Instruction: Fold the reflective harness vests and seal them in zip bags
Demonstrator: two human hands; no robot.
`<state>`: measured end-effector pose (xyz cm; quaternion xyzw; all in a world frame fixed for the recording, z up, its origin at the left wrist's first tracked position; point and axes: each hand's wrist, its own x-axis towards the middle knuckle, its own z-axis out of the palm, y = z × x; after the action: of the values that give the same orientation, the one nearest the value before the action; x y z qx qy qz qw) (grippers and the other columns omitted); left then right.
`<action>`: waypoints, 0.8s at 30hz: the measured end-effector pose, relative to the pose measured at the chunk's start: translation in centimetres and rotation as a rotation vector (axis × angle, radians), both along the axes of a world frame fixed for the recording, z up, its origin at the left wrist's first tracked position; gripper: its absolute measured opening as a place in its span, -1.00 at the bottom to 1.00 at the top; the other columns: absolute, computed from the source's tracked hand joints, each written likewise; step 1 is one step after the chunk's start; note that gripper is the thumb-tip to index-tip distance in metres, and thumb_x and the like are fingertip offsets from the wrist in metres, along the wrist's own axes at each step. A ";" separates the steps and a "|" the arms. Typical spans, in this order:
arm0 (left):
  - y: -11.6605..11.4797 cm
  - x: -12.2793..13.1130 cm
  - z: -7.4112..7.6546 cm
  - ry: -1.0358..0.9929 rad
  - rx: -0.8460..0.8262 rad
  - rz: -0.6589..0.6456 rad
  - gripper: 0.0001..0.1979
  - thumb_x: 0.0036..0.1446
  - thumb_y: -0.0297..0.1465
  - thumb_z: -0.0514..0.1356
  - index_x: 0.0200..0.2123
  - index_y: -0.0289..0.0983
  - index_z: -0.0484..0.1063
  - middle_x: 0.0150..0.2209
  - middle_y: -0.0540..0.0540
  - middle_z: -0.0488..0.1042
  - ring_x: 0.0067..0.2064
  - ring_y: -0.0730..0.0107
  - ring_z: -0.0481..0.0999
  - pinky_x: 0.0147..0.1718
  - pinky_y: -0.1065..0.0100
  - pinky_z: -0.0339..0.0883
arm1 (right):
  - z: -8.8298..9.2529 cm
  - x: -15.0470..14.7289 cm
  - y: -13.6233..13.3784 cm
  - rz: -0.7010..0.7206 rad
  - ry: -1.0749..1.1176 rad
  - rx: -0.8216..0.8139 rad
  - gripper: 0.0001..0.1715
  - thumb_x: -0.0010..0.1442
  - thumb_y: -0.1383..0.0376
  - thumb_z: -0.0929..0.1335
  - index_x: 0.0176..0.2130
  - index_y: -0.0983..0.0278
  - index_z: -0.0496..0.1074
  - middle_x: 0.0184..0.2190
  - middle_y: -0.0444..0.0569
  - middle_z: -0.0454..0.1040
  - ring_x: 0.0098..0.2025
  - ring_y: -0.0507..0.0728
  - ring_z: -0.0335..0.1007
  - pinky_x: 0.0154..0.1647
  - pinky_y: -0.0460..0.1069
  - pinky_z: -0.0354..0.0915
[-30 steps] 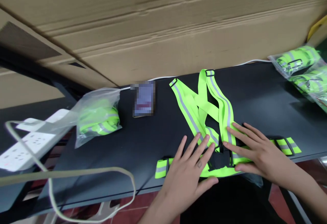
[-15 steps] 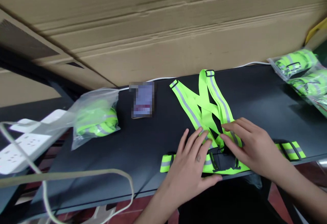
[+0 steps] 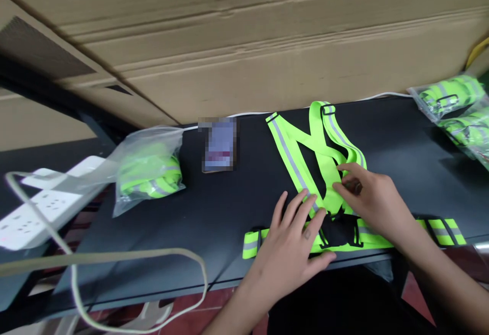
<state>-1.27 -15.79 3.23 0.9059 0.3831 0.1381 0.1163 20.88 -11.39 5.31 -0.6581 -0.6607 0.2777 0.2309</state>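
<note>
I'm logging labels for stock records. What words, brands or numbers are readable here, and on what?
No text can be read.
The flat object on the black table: pixelated, unreadable.
The power strip: no legible marking.
The reflective vest, bagged vests, cardboard: no print visible.

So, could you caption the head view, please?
Left hand and right hand rest on a neon reflective vest on a black table.

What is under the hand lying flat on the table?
Under the flat left hand lies the neon-green strap vest with grey reflective stripes, spread on the black table. The part beneath the palm is covered and cannot be seen.
</note>
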 end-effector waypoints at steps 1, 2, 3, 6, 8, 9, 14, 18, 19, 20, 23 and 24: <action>0.0 0.0 0.0 0.007 -0.006 0.005 -0.40 0.28 0.01 0.16 0.19 -0.30 0.34 0.27 -0.30 0.34 0.38 -0.15 0.19 0.32 -0.29 0.08 | 0.3 0.0 -0.2 0.023 -0.019 -0.028 -0.61 0.21 0.08 0.38 -0.02 0.22 0.41 -0.40 -0.05 0.61 -0.42 0.19 0.55 -0.34 0.07 0.35; 0.0 0.1 0.0 0.010 -0.009 0.009 -0.40 0.28 0.01 0.16 0.19 -0.30 0.34 0.27 -0.29 0.35 0.38 -0.15 0.19 0.32 -0.29 0.09 | 0.5 0.0 -0.3 0.042 -0.007 -0.075 -0.58 0.21 0.05 0.39 -0.01 0.21 0.40 -0.41 -0.05 0.61 -0.42 0.19 0.54 -0.36 0.05 0.35; 0.0 0.1 0.0 0.010 -0.007 0.013 -0.40 0.28 0.01 0.16 0.18 -0.30 0.34 0.27 -0.29 0.35 0.38 -0.14 0.20 0.32 -0.29 0.09 | 0.6 0.1 -0.5 0.052 0.024 -0.129 -0.53 0.20 0.02 0.40 0.01 0.22 0.39 -0.42 -0.06 0.61 -0.43 0.18 0.53 -0.39 0.03 0.34; -0.1 0.1 -0.1 -0.002 0.004 0.020 -0.40 0.27 -0.01 0.18 0.18 -0.32 0.34 0.26 -0.30 0.36 0.37 -0.14 0.22 0.32 -0.27 0.11 | 0.5 0.1 -0.4 0.053 0.194 -0.283 -0.43 0.16 0.02 0.45 0.03 0.25 0.33 -0.55 -0.15 0.52 -0.54 0.09 0.41 -0.54 -0.05 0.23; -0.2 0.1 -0.2 -0.014 0.016 0.024 -0.41 0.27 -0.03 0.19 0.18 -0.33 0.34 0.25 -0.32 0.37 0.36 -0.14 0.23 0.32 -0.26 0.12 | 0.0 0.3 0.1 0.066 0.385 -0.424 -0.49 0.16 0.02 0.44 -0.05 0.27 0.34 -0.68 -0.23 0.40 -0.68 0.02 0.23 -0.65 -0.08 0.10; -0.3 0.1 -0.2 -0.018 0.020 0.025 -0.42 0.28 -0.05 0.19 0.18 -0.33 0.34 0.24 -0.32 0.37 0.36 -0.14 0.23 0.31 -0.26 0.12 | -0.2 0.4 0.4 0.078 0.491 -0.503 -0.53 0.17 0.00 0.43 -0.11 0.27 0.35 -0.72 -0.24 0.36 -0.73 -0.01 0.14 -0.69 -0.09 0.03; -0.3 0.0 -0.1 0.002 0.012 0.032 -0.46 0.30 -0.04 0.16 0.15 -0.32 0.38 0.20 -0.29 0.41 0.35 -0.14 0.25 0.31 -0.26 0.12 | -0.7 0.8 1.4 0.056 0.590 -0.559 -0.64 0.23 0.00 0.35 -0.31 0.25 0.39 -0.74 -0.20 0.36 -0.80 -0.05 0.05 -0.74 -0.10 -0.07; -0.1 0.0 -0.2 0.036 0.033 -0.034 -0.42 0.35 -0.02 0.07 0.18 -0.36 0.36 0.33 -0.25 0.30 0.42 -0.01 0.13 0.40 -0.13 0.00 | -0.9 -0.2 1.4 0.059 0.093 -0.174 -0.82 0.19 0.21 0.36 -0.41 0.24 0.40 -0.60 -0.14 0.46 -0.62 0.04 0.36 -0.57 -0.06 0.17; -0.1 0.0 -0.2 0.044 0.036 -0.059 -0.40 0.37 -0.03 0.05 0.23 -0.37 0.32 0.37 -0.22 0.25 0.44 0.06 0.09 0.42 -0.07 -0.03 | -1.0 -0.6 1.2 0.059 -0.060 -0.062 -0.85 0.18 0.25 0.36 -0.42 0.24 0.40 -0.57 -0.12 0.48 -0.56 0.07 0.40 -0.53 -0.04 0.20; -0.1 0.0 -0.2 0.053 0.033 -0.080 -0.39 0.38 -0.04 0.04 0.29 -0.35 0.25 0.40 -0.18 0.20 0.45 0.11 0.07 0.43 -0.02 -0.05 | -1.1 -1.0 1.1 0.059 -0.197 0.043 -0.88 0.18 0.28 0.36 -0.41 0.24 0.42 -0.54 -0.10 0.49 -0.53 0.09 0.43 -0.51 -0.03 0.21; -0.1 0.0 -0.3 0.069 -0.002 -0.088 -0.34 0.37 -0.01 0.04 0.40 -0.20 0.09 0.40 -0.08 0.22 0.43 0.12 0.11 0.41 -0.03 -0.02 | -1.3 -1.5 0.7 0.133 -0.434 0.331 -0.82 0.26 0.37 0.30 -0.20 0.28 0.51 -0.34 0.02 0.58 -0.38 0.18 0.51 -0.45 0.03 0.30; -0.1 0.1 -0.3 0.069 -0.013 -0.077 -0.33 0.36 0.01 0.05 0.40 -0.18 0.11 0.38 -0.08 0.26 0.41 0.08 0.16 0.40 -0.07 -0.01 | -1.3 -1.5 0.6 0.218 -0.444 0.405 -0.75 0.29 0.39 0.28 -0.11 0.30 0.52 -0.23 0.08 0.59 -0.26 0.22 0.54 -0.34 0.07 0.39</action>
<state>-1.20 -15.91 2.98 0.9234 0.3527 0.0999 0.1143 19.37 -10.74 4.00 -0.5689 -0.8032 0.0132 0.1762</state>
